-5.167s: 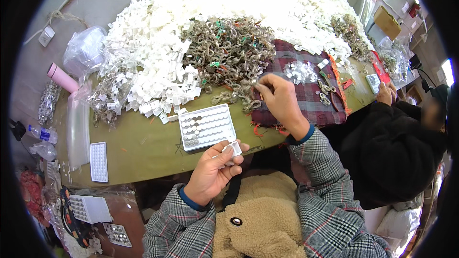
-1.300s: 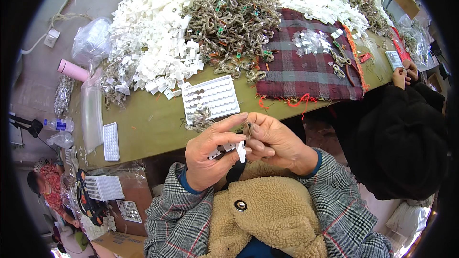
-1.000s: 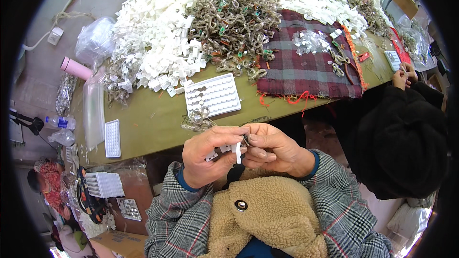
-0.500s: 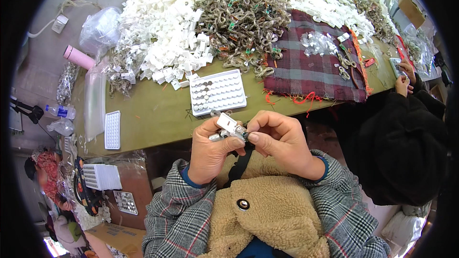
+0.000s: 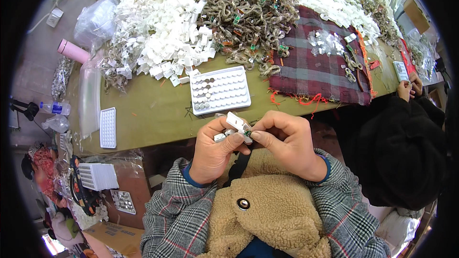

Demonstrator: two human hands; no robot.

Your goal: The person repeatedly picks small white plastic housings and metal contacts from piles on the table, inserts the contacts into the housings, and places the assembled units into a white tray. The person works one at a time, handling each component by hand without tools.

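Note:
Just past the table's near edge, my left hand (image 5: 216, 154) is closed round a small white plastic case (image 5: 234, 121), held tilted. Another small white piece (image 5: 219, 137) shows between its fingers. Thumb and forefinger of my right hand (image 5: 289, 145) pinch at a small green circuit board (image 5: 247, 133) at the case's lower end. Those fingertips hide part of the board. Beyond my hands lies a white tray (image 5: 247, 99) with rows of round wells; several hold dark or silvery discs, apparently button cells.
A large heap of white plastic cases (image 5: 167, 33) and a pile of coiled clear-coated cords (image 5: 248, 14) cover the far table. At right are a plaid cloth (image 5: 306, 79) and a co-worker's hands (image 5: 410, 87). An upright tray (image 5: 108, 128) and pink bottle (image 5: 73, 51) stand left.
My view has shifted slightly. The white case has tipped a little in my left hand, and more of the green board shows by my right fingertips.

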